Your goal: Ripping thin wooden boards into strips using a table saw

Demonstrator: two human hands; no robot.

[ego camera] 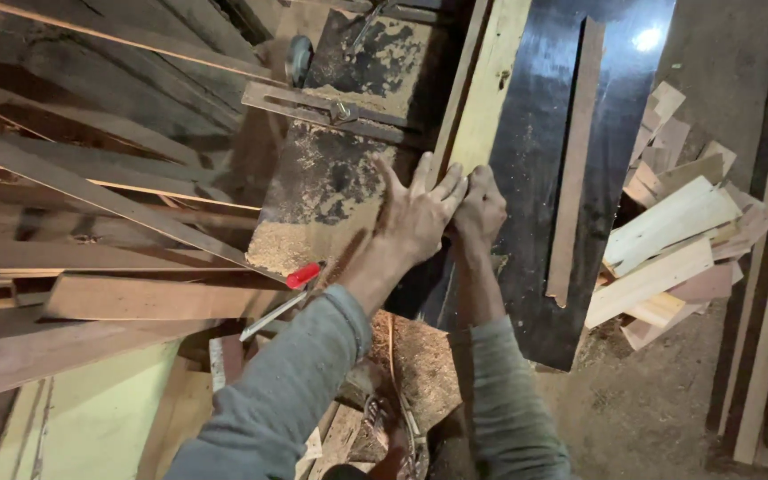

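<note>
We press both hands on a pale plank at a sawdust-covered saw table.

Largest first: we see stacked long boards [91,187] filling the left side, then the dark glossy panel [580,133] lying to the right of the saw table [331,178], whose metal top is caked with sawdust. A narrow brown strip [575,160] lies along the panel. A heap of pale offcuts [677,249] sits on the floor further right. The pale plank [491,80] runs away from us between table and panel, its near end under our hands. Our left hand [415,218] lies flat, fingers spread apart, on the table edge and the plank. Our right hand [480,209] is curled with its fingers together, pressing on the plank's near end, touching the left. A red-handled tool [286,292] lies just left of our left wrist.
</note>
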